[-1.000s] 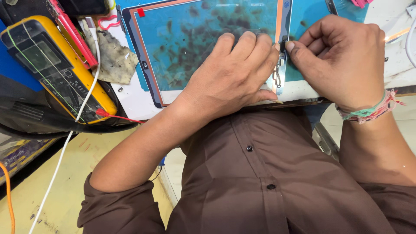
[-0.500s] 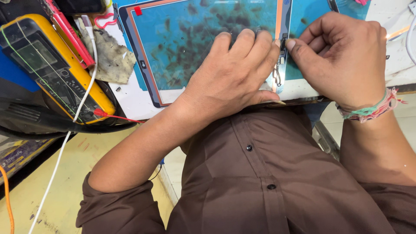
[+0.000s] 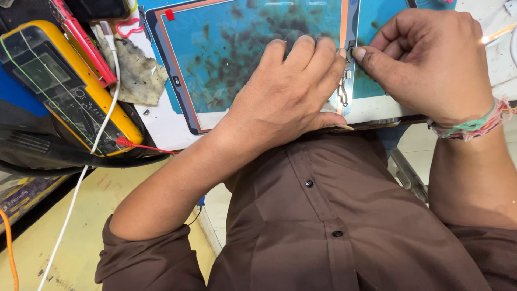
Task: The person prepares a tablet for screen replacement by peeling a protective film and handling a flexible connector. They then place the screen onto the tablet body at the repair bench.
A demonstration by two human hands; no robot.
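Head view looks down on a tablet panel (image 3: 242, 59) lying flat on the bench (image 3: 161, 126), its blue face blotched with dark smears and edged by a thin orange line. Left hand (image 3: 285, 97) lies spread, palm down, pressing the panel's right part. Right hand (image 3: 431, 59) is curled, thumb and forefinger pinched at a small dark flex part (image 3: 344, 81) on the panel's edge (too small to make out). A yellow multimeter (image 3: 64, 89) sits at left, beside a grubby rag (image 3: 137, 75).
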